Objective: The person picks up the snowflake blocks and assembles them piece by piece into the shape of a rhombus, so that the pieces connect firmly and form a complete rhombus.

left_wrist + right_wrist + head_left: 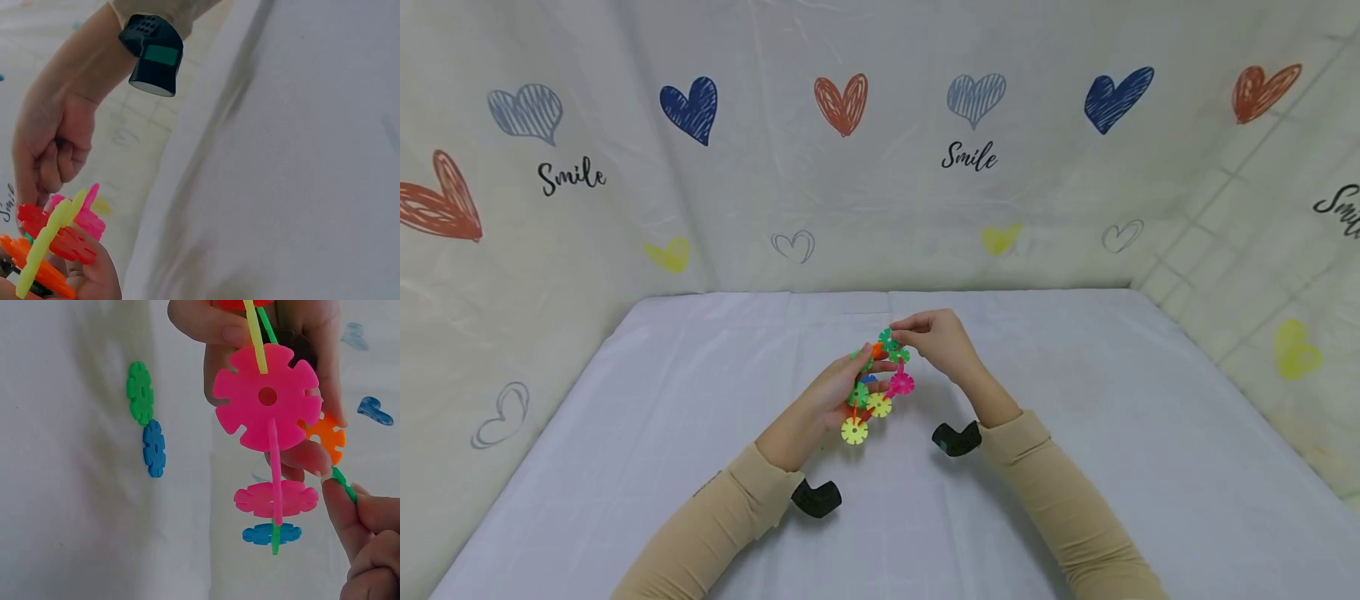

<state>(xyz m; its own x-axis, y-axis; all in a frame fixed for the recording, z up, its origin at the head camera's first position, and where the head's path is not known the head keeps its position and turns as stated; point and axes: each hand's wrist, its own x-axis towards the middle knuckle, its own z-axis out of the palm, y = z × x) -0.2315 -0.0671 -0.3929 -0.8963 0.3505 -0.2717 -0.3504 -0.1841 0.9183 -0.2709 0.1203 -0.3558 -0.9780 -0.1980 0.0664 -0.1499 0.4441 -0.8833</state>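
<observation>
My left hand (829,392) holds a linked string of notched plastic flower discs in pink, yellow, green, orange and red. A pink disc (267,397) hangs below its fingers in the right wrist view, with another pink disc (276,499) and a blue disc (272,534) joined further down. At the top of the string, my right hand (942,340) pinches a green disc (344,484) between thumb and index finger. That green disc touches an orange disc (326,439) beside the left fingertips. Fingers hide part of the string.
A green disc (140,392) and a blue disc (154,449) appear apart from the string; I cannot tell whether they lie on the white tablecloth (700,433). Black wrist cameras (957,438) stick out from both sleeves. A heart-printed curtain (895,192) stands behind the table.
</observation>
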